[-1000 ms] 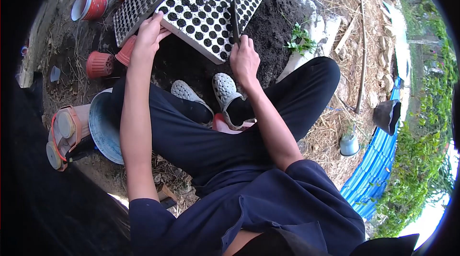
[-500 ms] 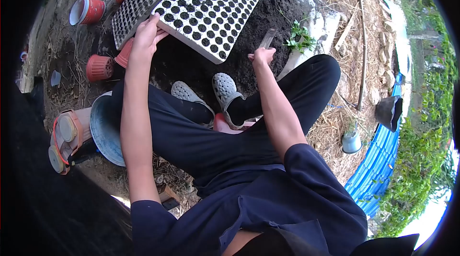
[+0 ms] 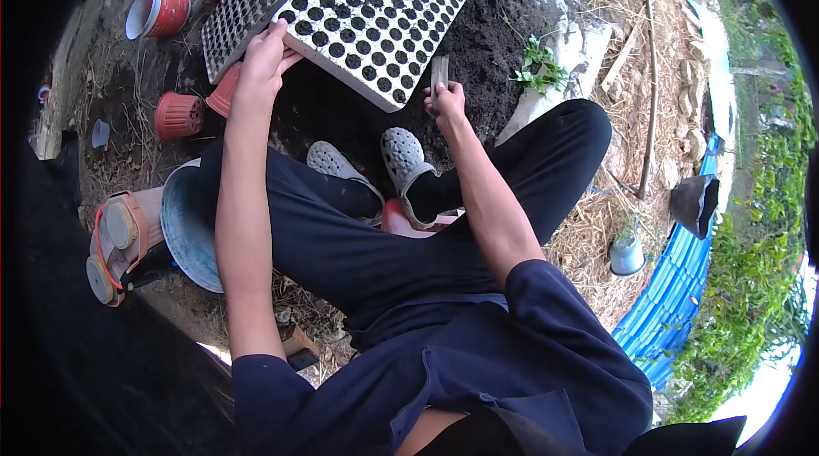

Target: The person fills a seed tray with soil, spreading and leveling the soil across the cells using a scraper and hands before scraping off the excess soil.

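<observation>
My left hand point(image 3: 265, 57) grips the near left corner of a white foam seedling tray point(image 3: 339, 72), thumb on top and fingers beneath. Dark soil fills the tray's round cells, and some loose soil lies on its upper face. My right hand point(image 3: 446, 103) is closed around a flat, greyish strip point(image 3: 439, 72), whose material I cannot make out. The strip points away from me, close beside the tray's right corner. Under and around the tray spreads a heap of dark soil point(image 3: 490, 46).
A second seedling tray point(image 3: 256, 8) leans at the left, near a reddish pot point(image 3: 179, 116) and a red-and-white pot point(image 3: 158, 14). Green cuttings point(image 3: 539, 68) lie on a whitish sack point(image 3: 580, 51). A basin point(image 3: 189, 226) stands by my left leg.
My right hand has moved left with the strip, nearer the tray's corner, and the strip now points more straight ahead. My left hand keeps its hold on the tray.
</observation>
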A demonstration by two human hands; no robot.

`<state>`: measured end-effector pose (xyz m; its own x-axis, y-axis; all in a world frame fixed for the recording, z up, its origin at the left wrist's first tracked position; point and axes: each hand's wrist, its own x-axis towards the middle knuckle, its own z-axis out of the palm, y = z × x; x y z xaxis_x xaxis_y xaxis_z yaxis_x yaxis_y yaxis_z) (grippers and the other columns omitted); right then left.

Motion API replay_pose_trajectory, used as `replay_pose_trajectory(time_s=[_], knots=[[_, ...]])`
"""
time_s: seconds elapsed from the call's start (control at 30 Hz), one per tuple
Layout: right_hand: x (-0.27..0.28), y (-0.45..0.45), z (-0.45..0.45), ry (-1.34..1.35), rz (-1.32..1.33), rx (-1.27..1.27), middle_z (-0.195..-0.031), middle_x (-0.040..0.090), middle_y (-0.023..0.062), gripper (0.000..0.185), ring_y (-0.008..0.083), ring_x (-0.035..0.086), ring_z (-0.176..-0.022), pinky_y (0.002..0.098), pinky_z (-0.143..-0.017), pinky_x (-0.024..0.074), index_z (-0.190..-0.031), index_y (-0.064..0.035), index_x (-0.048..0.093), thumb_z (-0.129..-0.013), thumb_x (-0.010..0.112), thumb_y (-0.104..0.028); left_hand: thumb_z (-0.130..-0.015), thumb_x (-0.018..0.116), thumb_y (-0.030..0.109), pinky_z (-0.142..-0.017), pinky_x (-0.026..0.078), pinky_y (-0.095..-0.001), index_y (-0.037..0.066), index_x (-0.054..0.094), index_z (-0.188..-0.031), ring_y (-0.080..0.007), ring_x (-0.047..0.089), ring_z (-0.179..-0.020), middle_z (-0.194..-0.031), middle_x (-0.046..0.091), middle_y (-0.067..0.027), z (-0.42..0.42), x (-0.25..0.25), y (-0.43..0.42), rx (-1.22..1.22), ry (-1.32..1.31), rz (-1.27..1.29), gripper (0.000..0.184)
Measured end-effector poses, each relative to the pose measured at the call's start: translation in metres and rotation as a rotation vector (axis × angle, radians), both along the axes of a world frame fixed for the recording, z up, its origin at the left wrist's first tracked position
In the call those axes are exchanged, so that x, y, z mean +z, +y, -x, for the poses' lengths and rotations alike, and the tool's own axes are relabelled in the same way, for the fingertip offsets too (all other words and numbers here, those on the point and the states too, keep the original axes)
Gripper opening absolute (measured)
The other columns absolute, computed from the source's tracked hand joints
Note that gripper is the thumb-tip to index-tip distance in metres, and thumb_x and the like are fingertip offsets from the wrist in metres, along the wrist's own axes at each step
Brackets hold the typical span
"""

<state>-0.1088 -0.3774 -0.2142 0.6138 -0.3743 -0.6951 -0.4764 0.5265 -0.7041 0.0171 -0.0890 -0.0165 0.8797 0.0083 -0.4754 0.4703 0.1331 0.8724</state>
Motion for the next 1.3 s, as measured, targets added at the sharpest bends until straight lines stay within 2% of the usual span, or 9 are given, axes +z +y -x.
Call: replay_pose_trajectory(time_s=[0.33, 0.47, 0.53, 0.57, 0.6, 0.67, 0.83, 0.93, 1.3], knots=[[0.100, 0.014, 0.002, -0.340, 0.235, -0.060, -0.090, 0.066, 0.0141, 0.028, 0.0144, 0.060, -0.053, 0.0265, -0.045, 0.0489, -0.125, 0.0007, 0.036, -0.105, 0.048, -0.015, -0.108, 0.046, 0.025, -0.102, 0.051, -0.0497, -0.003, 0.054, -0.131, -0.0268, 0.065, -0.112, -0.121, 0.065, -0.0173, 0.000, -0.002, 0.000, -0.011, -0.024, -0.011, 0.037], [0.137, 0.047, 0.021, -0.380, 0.524, 0.121, -0.087, 0.064, 0.0099, 0.023, 0.0108, 0.058, -0.055, 0.0255, -0.049, 0.0484, -0.122, 0.0005, 0.046, -0.104, 0.052, -0.013, -0.108, 0.046, 0.024, -0.102, 0.051, -0.0496, -0.003, 0.055, -0.130, -0.0263, 0.064, -0.112, -0.121, 0.065, -0.0167, 0.000, -0.001, 0.000, -0.031, -0.015, -0.019, 0.036], [0.134, 0.062, 0.029, -0.357, 0.812, 0.223, -0.087, 0.064, 0.0110, 0.023, 0.0161, 0.061, -0.061, 0.0335, -0.056, 0.0510, -0.120, 0.0000, 0.051, -0.102, 0.056, -0.014, -0.108, 0.046, 0.024, -0.102, 0.050, -0.0496, -0.002, 0.056, -0.129, -0.0261, 0.064, -0.112, -0.121, 0.066, -0.0162, 0.001, 0.000, 0.000, -0.030, -0.020, -0.017, 0.036], [0.146, 0.071, 0.034, -0.392, 1.093, 0.247, -0.093, 0.063, 0.0145, 0.024, 0.0259, 0.065, -0.074, 0.0419, -0.066, 0.0523, -0.120, -0.0013, 0.053, -0.099, 0.059, -0.013, -0.107, 0.046, 0.024, -0.103, 0.050, -0.0496, -0.002, 0.056, -0.129, -0.0259, 0.064, -0.113, -0.120, 0.066, -0.0157, 0.001, -0.001, 0.000, -0.032, -0.023, -0.016, 0.035], [0.158, 0.079, 0.042, -0.311, 1.097, 0.312, -0.103, 0.061, 0.0179, 0.025, 0.0366, 0.066, -0.087, 0.0473, -0.074, 0.0521, -0.121, -0.0041, 0.054, -0.098, 0.059, -0.013, -0.107, 0.046, 0.024, -0.103, 0.050, -0.0496, -0.002, 0.056, -0.129, -0.0259, 0.064, -0.113, -0.120, 0.066, -0.0157, 0.001, -0.001, 0.001, -0.030, -0.024, -0.017, 0.035], [0.170, 0.091, 0.051, -0.282, 1.141, 0.400, -0.112, 0.055, 0.0196, 0.020, 0.0430, 0.065, -0.085, 0.0526, -0.071, 0.0518, -0.117, -0.0075, 0.055, -0.098, 0.056, -0.013, -0.107, 0.047, 0.025, -0.104, 0.049, -0.0495, -0.002, 0.057, -0.128, -0.0255, 0.064, -0.113, -0.120, 0.066, -0.0148, 0.001, -0.003, 0.001, -0.033, -0.017, -0.002, 0.035], [0.169, 0.100, 0.063, -0.375, 1.176, 0.457, -0.111, 0.054, 0.0197, 0.021, 0.0425, 0.064, -0.088, 0.0516, -0.072, 0.0524, -0.119, -0.0068, 0.054, -0.098, 0.055, -0.011, -0.107, 0.047, 0.025, -0.102, 0.051, -0.0488, -0.002, 0.057, -0.127, -0.0244, 0.065, -0.111, -0.119, 0.066, -0.0142, 0.000, -0.005, 0.002, -0.042, -0.015, -0.012, 0.035], [0.165, 0.091, 0.053, -0.310, 1.030, 0.249, -0.106, 0.057, 0.0215, 0.024, 0.0396, 0.062, -0.093, 0.0475, -0.080, 0.0492, -0.120, -0.0007, 0.051, -0.100, 0.055, -0.013, -0.107, 0.047, 0.025, -0.101, 0.052, -0.0482, -0.001, 0.057, -0.127, -0.0240, 0.066, -0.109, -0.119, 0.067, -0.0139, 0.000, -0.004, 0.002, -0.044, -0.025, -0.014, 0.034], [0.182, 0.113, 0.062, -0.322, 0.961, 0.434, -0.109, 0.053, 0.0232, 0.024, 0.0453, 0.063, -0.091, 0.0533, -0.075, 0.0493, -0.122, -0.0028, 0.050, -0.101, 0.054, -0.014, -0.107, 0.049, 0.024, -0.100, 0.052, -0.0494, 0.000, 0.058, -0.125, -0.0244, 0.066, -0.108, -0.118, 0.067, -0.0140, 0.000, -0.004, 0.001, -0.034, -0.020, -0.020, 0.032]])
